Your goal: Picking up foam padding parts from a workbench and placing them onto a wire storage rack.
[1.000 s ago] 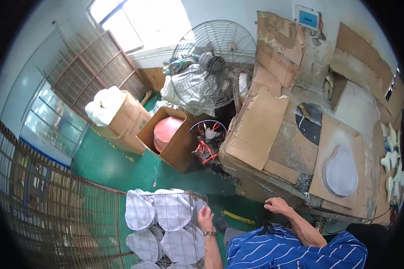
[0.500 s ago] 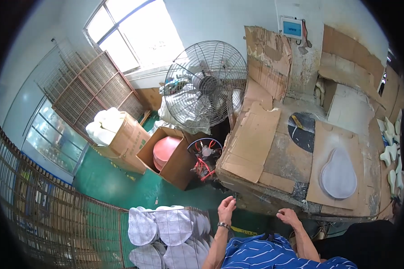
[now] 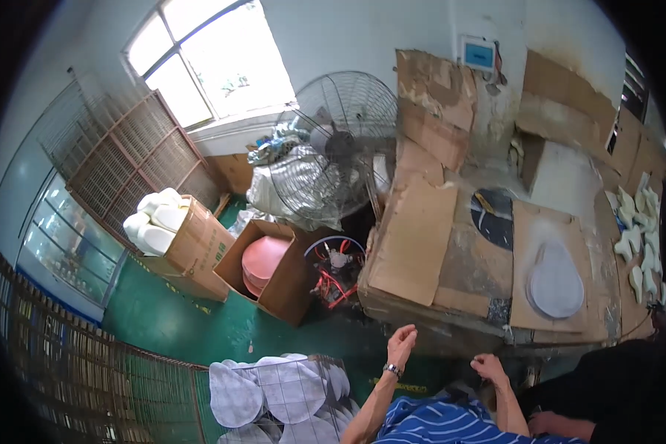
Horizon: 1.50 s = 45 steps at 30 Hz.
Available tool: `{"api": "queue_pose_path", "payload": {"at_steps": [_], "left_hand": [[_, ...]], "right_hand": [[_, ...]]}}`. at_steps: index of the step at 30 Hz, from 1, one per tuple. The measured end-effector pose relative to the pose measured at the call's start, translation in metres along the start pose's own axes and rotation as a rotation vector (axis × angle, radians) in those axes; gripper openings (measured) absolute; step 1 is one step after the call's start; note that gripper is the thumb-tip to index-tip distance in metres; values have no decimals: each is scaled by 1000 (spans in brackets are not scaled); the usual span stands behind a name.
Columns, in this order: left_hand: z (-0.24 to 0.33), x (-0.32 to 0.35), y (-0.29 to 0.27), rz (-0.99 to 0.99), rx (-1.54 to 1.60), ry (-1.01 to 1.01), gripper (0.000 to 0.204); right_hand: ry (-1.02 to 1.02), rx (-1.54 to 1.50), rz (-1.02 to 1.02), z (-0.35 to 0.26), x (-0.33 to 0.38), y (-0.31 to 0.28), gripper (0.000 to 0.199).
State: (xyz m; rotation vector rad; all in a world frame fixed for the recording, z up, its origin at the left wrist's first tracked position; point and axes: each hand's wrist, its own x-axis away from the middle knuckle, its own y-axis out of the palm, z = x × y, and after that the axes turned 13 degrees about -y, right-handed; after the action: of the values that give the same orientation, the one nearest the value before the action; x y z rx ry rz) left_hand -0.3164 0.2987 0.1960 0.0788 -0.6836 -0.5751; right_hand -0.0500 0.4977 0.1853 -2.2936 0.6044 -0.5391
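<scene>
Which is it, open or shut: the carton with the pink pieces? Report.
Open: the carton has its mouth uncovered, and the pink pieces show inside.

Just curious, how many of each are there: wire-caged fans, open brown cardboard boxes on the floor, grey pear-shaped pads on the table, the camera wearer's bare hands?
Round wire-caged fan: 1
Open brown cardboard boxes: 2
Pale grey pear-shaped pad: 1 showing; any beneath can't be told
Bare left hand and bare right hand: 2
Total: 6
</scene>
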Motion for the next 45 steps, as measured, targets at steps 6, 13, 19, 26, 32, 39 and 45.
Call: {"api": "queue_pose_path", "payload": {"at_steps": [6, 13, 19, 26, 32, 39, 45], "left_hand": [[-2, 2, 24, -1, 70, 71, 22], [-35, 6, 102, -72, -60, -154, 27], [-69, -12, 169, -70, -281, -320, 33], [-88, -42, 249, -174, -461, -344, 36], [-93, -61, 309, -256, -480, -325, 36], [-101, -71, 363, -306, -635, -208, 29], [-106, -100, 438, -432, -1122, 476, 33]], "right_hand": [[-181, 136, -93, 10, -22, -19, 40], [180, -60, -70, 62, -15, -66, 43], [304, -208, -66, 124, -17, -79, 44], [297, -216, 71, 169, -28, -111, 32], [211, 35, 370, 206, -69, -147, 23], [55, 414, 684, 262, -146, -218, 40], [96, 489, 480, 278, -161, -232, 43]]}}
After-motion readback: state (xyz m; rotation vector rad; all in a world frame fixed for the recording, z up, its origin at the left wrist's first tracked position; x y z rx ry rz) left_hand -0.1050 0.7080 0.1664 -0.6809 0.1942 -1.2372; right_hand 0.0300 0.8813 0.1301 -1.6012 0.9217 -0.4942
